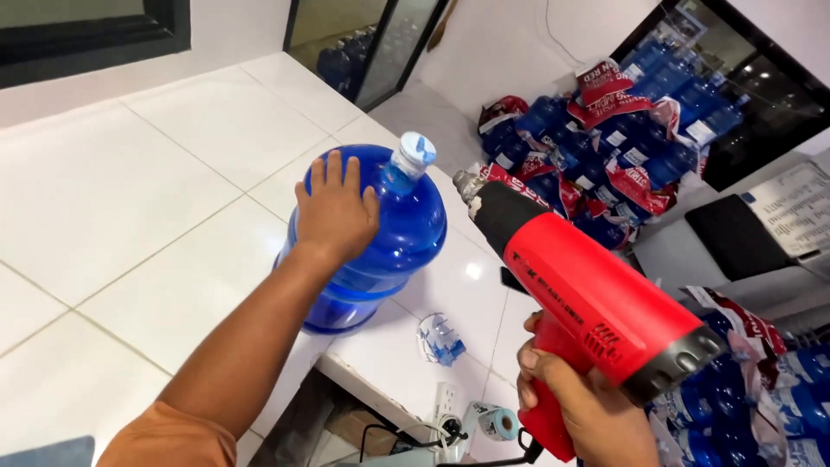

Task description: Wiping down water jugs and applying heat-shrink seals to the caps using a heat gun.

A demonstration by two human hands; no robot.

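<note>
Resting flat on the blue water jug's shoulder, left hand lies open. Jug stands on the white tiled bench. Right hand grips a red heat gun, nozzle near the jug's cap. Packed bottles piled beyond the jug.

Your left hand lies flat on the shoulder of the big blue water jug, just left of its capped neck. Your right hand grips a red heat gun to the jug's right, nozzle close beside the neck. Packed blue bottles are stacked beyond the jug.
</note>
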